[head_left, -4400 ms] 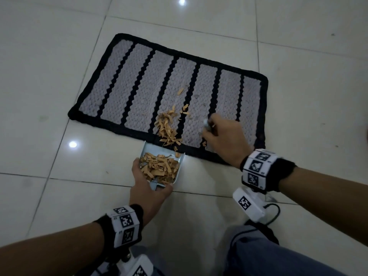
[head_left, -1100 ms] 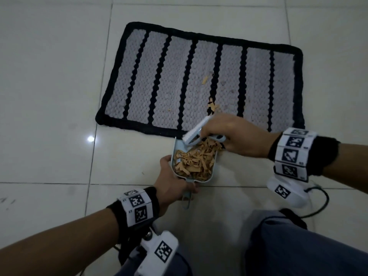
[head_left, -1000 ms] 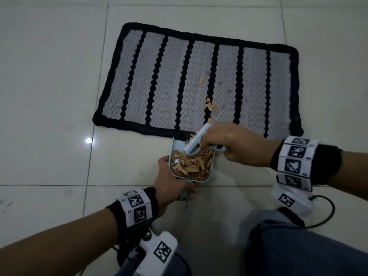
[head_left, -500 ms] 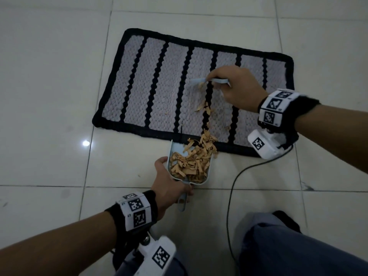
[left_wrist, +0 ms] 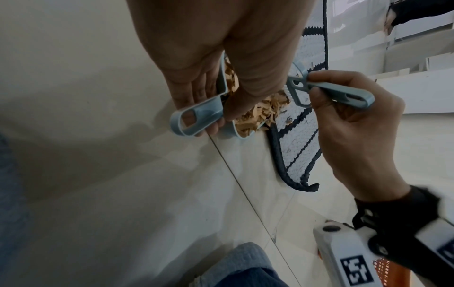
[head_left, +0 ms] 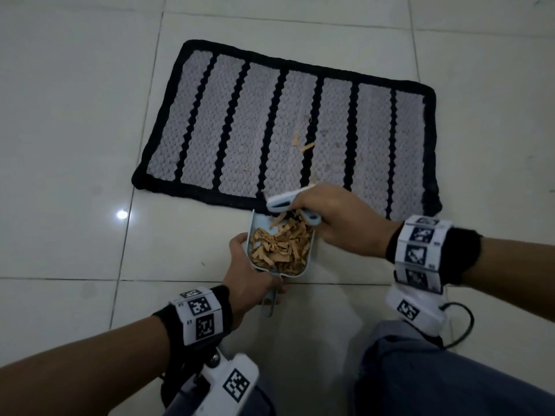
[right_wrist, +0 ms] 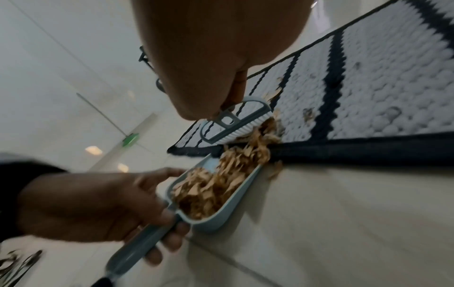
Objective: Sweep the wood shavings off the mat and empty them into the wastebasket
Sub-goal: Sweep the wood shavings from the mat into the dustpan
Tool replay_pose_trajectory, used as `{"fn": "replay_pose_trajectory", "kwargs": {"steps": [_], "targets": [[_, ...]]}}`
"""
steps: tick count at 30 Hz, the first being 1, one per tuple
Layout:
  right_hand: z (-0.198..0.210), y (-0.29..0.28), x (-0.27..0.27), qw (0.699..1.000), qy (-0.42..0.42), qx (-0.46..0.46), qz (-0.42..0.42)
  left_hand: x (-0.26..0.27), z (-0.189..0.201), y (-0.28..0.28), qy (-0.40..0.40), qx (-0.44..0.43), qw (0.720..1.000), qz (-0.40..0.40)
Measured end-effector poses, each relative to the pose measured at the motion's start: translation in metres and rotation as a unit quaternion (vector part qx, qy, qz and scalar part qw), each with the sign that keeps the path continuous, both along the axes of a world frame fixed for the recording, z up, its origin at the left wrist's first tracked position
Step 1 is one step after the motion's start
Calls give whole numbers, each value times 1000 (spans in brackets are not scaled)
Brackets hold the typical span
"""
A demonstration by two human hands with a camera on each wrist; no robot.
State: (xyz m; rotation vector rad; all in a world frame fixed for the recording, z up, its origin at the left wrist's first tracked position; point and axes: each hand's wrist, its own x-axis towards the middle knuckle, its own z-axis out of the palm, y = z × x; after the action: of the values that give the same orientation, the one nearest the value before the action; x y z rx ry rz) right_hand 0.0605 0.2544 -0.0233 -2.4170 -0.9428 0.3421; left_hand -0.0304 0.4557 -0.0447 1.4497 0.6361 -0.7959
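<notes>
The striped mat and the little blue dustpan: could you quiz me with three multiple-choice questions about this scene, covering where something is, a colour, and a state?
1. Where does the small light-blue plastic dustpan sit?
A. on the tiled floor at the mat's near edge
B. in the mat's middle
C. in a wastebasket

2. What colour is the border of the grey woven mat?
A. red
B. black
C. white

3. What is in the dustpan?
A. nothing
B. water
C. a heap of tan wood shavings

Answers: 1 A, its mouth meets the border in the head view. 2 B, a black rim surrounds the grey bands. 3 C, shavings fill it while the right hand holds the small blue hand brush and the left hand grips the handle.
</notes>
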Motion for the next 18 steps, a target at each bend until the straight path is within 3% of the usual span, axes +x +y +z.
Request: {"fn": "replay_pose_trajectory", "kwargs": {"steps": [4, 10, 14, 18], "targets": [[6, 13, -17, 999, -23, -2, 30, -1, 1, -1, -10, 8, 1000, 1], [15, 9, 44, 980, -70, 111, -149, -2, -2, 1, 2, 9, 1000, 2], [6, -1, 97, 972, -85, 61, -210, -3, -2, 1, 0, 11, 1000, 6], [-1, -3, 95, 985, -67, 4, -159, -4, -3, 3, -1, 11, 1000, 6]]}}
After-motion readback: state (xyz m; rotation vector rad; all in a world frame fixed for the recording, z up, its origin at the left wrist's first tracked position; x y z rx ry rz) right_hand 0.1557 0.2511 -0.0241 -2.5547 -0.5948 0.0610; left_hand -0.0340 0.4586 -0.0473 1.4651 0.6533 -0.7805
